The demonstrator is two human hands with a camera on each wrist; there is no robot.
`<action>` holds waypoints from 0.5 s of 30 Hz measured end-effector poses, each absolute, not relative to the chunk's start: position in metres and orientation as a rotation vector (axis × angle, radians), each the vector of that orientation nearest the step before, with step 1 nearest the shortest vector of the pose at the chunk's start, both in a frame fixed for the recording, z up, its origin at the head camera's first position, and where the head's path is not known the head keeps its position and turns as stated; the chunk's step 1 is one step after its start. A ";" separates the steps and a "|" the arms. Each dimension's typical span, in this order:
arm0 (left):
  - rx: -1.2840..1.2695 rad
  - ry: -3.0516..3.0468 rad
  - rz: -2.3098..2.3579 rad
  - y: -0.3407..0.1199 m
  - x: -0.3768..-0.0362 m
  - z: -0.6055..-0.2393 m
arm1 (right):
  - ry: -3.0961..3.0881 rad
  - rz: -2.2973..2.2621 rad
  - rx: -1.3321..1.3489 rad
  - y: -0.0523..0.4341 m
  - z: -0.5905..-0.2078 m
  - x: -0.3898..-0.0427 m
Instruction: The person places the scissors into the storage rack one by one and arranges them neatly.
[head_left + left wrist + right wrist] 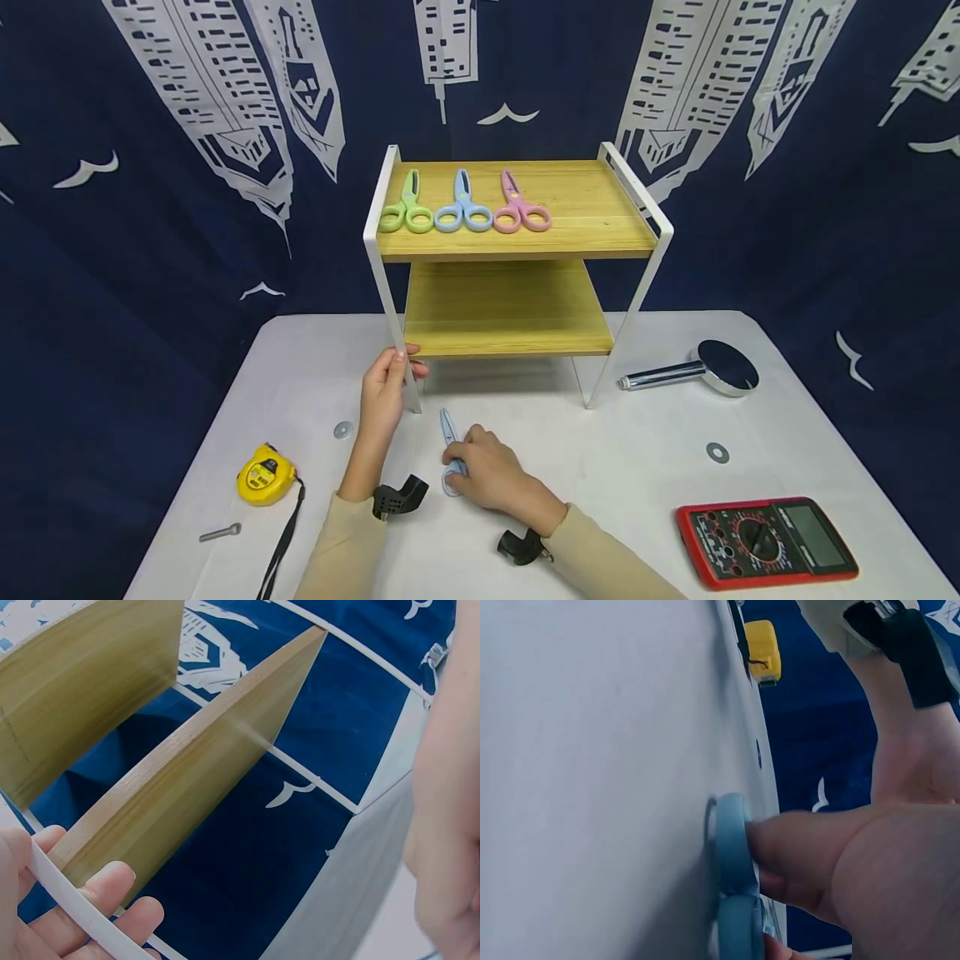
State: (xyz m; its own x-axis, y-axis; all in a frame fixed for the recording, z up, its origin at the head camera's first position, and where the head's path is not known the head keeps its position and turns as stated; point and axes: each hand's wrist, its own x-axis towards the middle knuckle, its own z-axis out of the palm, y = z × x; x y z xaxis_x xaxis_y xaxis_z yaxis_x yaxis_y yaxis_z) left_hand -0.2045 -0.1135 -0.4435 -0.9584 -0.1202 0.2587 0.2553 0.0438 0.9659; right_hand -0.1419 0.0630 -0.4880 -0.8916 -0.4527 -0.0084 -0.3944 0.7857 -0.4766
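Note:
My left hand (381, 400) holds the front left leg of a two-tier wooden shelf with a white frame (588, 212). In the left wrist view its fingers (112, 883) wrap round the white upright near the lower board (169, 802). Below the shelf, my right hand (491, 471) pinches light blue scissors (448, 427) by the handle loops, blades pointing toward the shelf. The right wrist view shows the blue loops (733, 844) close over the white tabletop, thumb against one. Green scissors (409, 204), blue scissors (462, 204) and pink scissors (517, 204) lie in a row on the upper board.
At left are a yellow tape measure (266, 475) with a black strap, a bolt (220, 532) and a washer (342, 430). On the right lie a shower head (723, 367), another washer (717, 452) and a red multimeter (765, 542). A dark blue curtain (525, 83) hangs behind.

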 end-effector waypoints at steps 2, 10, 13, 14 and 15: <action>-0.132 -2.048 -2.002 -0.114 -0.205 -0.443 | 2.843 -0.711 -0.676 0.069 -0.488 -0.142; -0.121 -2.050 -1.999 -0.114 -0.205 -0.442 | 2.777 -0.748 -0.728 0.090 -0.486 -0.146; -0.116 -2.065 -1.994 -0.114 -0.204 -0.443 | 2.705 -0.824 -0.730 0.095 -0.485 -0.149; -0.115 -2.069 -1.993 -0.114 -0.204 -0.443 | 2.681 -0.853 -0.729 0.096 -0.485 -0.150; -0.113 -2.073 -1.993 -0.114 -0.204 -0.442 | 2.656 -0.885 -0.728 0.098 -0.485 -0.151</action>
State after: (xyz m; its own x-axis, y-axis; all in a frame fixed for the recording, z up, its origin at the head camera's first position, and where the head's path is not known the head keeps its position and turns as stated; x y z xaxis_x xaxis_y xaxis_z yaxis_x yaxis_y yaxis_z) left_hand -0.2036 -0.1139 -0.4424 -0.9624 -0.1253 0.2412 0.2360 0.0546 0.9702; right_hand -0.1511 0.0975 -0.4853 -0.8444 -0.5305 -0.0747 -0.3796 0.6909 -0.6153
